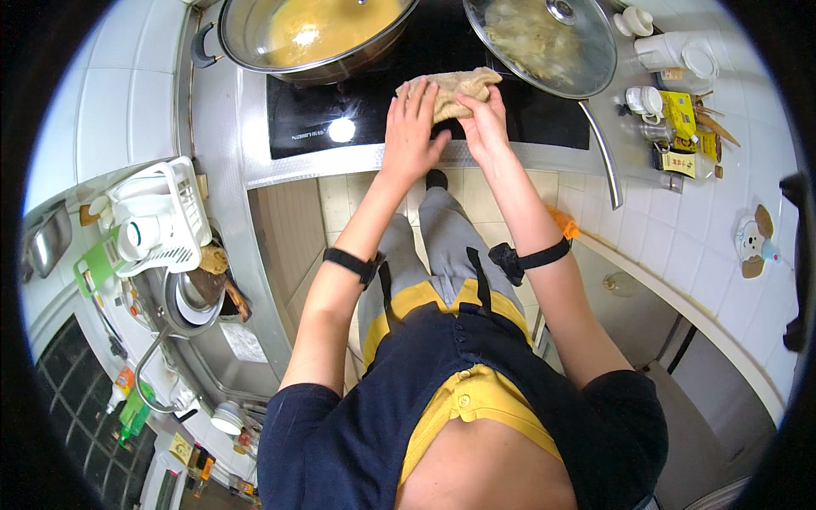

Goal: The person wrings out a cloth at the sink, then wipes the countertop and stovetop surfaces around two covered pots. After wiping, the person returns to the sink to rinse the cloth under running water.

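Note:
A beige cloth (pixel 468 86), folded into a bundle, is above the front part of the black glass cooktop (pixel 370 111). My right hand (pixel 486 121) grips its right end, thumb on top. My left hand (pixel 413 127) lies with outstretched fingers over the cloth's left end, its slightly blurred thumb standing away from it. Whether the cloth touches the glass cannot be made out. Behind and to the left stands a large pot (pixel 319 48) with a glass lid over yellowish contents. To the right, a long-handled pan (pixel 542 48) under a glass lid holds pale, leafy-looking food.
The pan's metal handle (pixel 602 153) juts past the counter's front edge on the right. Seasoning bottles and packets (pixel 679 115) line the tiled wall. On the left are a white dish rack (pixel 185 210), a cleaver-like blade (pixel 207 287) and a steel sink (pixel 239 376).

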`<action>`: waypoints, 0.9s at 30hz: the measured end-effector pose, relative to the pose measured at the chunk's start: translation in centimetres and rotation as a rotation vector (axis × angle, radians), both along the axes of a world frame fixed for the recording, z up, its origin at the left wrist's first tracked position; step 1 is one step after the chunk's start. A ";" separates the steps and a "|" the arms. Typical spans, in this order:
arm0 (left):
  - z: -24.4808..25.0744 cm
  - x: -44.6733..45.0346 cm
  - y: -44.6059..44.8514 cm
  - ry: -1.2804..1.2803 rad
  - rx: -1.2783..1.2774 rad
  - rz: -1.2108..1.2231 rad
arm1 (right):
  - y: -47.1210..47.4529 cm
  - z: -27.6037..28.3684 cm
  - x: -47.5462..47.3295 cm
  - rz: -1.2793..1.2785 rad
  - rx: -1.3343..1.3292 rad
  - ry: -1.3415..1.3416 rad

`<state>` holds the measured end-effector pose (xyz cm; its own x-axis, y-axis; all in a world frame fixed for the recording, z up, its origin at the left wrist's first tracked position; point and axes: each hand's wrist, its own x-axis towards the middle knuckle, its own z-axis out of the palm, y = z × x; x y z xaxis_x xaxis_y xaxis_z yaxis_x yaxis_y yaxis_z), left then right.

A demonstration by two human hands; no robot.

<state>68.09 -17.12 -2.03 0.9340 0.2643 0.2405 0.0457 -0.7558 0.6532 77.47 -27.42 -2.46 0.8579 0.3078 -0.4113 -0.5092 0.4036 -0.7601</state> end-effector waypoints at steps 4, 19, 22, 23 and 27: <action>-1.5 4.3 1.8 -0.210 0.002 0.121 | 0.1 -0.3 1.2 0.043 -0.094 -0.068; -2.3 6.1 5.2 -0.310 0.014 -0.077 | 0.1 -1.9 4.7 0.364 -1.173 -1.522; -3.0 5.2 5.8 -0.239 0.102 -0.071 | 0.9 -2.4 5.5 0.508 -1.185 -1.702; -3.2 4.9 6.1 -0.201 0.135 -0.067 | 1.3 -2.6 5.7 0.504 -1.132 -1.703; -4.5 4.1 6.5 -0.224 0.115 0.020 | 2.7 -3.8 6.9 0.481 -0.978 -1.733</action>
